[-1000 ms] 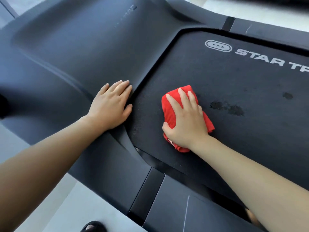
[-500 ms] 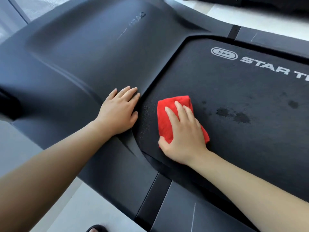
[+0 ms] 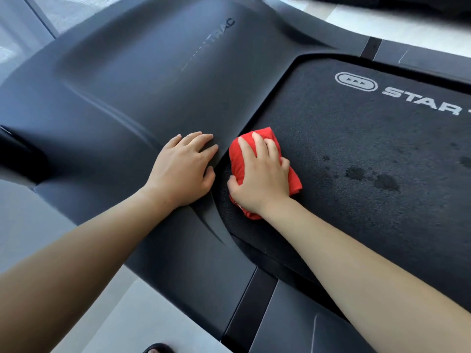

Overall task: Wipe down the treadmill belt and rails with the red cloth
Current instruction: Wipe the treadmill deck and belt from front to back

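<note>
Treadmill deck, dark grey, standing on pale floor (image 3: 153,301).
- Belt (image 3: 331,128): black, textured; white "STAR" lettering (image 3: 413,98) toward its far edge; dark spots (image 3: 356,173) mid-belt.
- Red cloth (image 3: 235,159): bunched, on the belt at its edge beside the motor cover, gripped by the right hand (image 3: 260,179).
- Motor cover (image 3: 140,85): smooth; left hand (image 3: 182,169) flat on it, at the edge nearest the belt.
- Near side rail (image 3: 293,327): bare.

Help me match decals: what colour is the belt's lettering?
White lettering on the black belt, head view.
</note>
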### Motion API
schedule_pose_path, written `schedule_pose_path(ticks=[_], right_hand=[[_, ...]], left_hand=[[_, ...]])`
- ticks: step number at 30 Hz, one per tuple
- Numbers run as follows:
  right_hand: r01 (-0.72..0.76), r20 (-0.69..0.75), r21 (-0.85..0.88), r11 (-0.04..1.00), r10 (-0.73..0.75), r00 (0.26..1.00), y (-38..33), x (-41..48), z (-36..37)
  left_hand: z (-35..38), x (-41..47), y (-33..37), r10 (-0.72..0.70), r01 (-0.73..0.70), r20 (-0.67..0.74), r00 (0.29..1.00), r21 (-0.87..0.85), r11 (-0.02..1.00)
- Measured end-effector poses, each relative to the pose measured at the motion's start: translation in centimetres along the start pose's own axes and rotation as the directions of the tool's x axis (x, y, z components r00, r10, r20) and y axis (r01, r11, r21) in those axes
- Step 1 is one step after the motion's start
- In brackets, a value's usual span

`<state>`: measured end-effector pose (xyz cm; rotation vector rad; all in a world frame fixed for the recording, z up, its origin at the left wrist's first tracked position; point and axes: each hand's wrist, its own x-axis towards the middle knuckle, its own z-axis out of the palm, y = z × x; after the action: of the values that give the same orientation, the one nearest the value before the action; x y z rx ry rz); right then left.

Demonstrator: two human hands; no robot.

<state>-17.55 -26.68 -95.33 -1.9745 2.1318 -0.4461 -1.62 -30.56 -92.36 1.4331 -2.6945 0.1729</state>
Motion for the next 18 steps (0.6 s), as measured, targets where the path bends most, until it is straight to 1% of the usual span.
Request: schedule_pose_path(ticks=[5,8,10,12,14,16,18], right_hand=[[0.049,0.001,-0.031,0.998,-0.049,0.999,0.6,-3.8,-0.3],[0.064,-0.028,-0.035,0.997,-0.065,0.998,1.5,-5.8,-0.7],[-0.002,-0.054,-0.043,0.999,0.0,0.999,2.6,-4.9,-1.4],[-0.137,-0.08,-0.058,0.989,0.132,0.988,3.8,-2.6,-2.2],[-0.262,-0.088,-0.025,0.965,0.259,0.962,4.7,-0.5,-3.1],[-0.298,-0.06,0.037,0.954,0.3,0.952,5.1,0.6,-3.3],[-0.291,-0.033,0.042,0.956,0.293,0.956,5.3,0.8,-3.2]], left_hand=[[0.3,-0.2,-0.1,0.006,-0.006,-0.006,1.0,0.025,1.0],[0.5,0.2,0.0,0.006,-0.006,0.012,1.0,0.032,0.999],[0.7,1.0,0.2,0.021,-0.023,0.044,0.999,0.046,0.999],[0.8,2.4,0.3,0.045,-0.049,0.074,0.996,0.053,0.997],[0.8,4.3,0.6,0.086,-0.092,0.101,0.991,0.064,0.994],[0.9,6.4,0.9,0.126,-0.133,0.121,0.985,0.054,0.99],[1.0,8.5,1.1,0.156,-0.161,0.141,0.978,0.028,0.987]])
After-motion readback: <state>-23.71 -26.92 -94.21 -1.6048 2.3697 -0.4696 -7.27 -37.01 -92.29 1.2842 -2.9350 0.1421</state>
